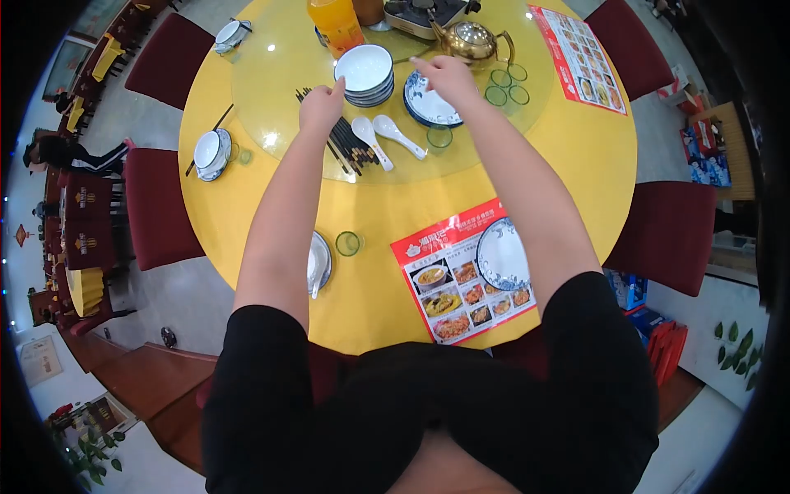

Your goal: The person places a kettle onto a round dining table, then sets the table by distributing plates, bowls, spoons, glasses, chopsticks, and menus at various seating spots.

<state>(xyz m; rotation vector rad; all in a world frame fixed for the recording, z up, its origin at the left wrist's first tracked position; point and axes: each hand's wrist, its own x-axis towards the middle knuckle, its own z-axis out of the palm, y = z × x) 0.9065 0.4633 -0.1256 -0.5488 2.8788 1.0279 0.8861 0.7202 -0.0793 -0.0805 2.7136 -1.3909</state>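
Note:
My left hand [322, 107] is open at the left side of a stack of white bowls [364, 68], its index finger extended at the rim; its other fingers are partly hidden. Black chopsticks [344, 144] lie beneath and beside it. My right hand [448, 80] is open over the stacked blue-patterned plates [421, 99], its index finger stretched toward the left. Two white spoons [398, 136] lie below the bowls. Several green-rimmed glasses [506, 85] and a gold teapot [471, 41] are close to my right hand.
An orange drink bottle [336, 26] and a portable stove [415, 16] stand at the back of the yellow table [362, 317]. A red menu [453, 288] lies near me under a plate [504, 253]. Place settings [211, 153] sit at the left. Chairs [160, 206] surround the table.

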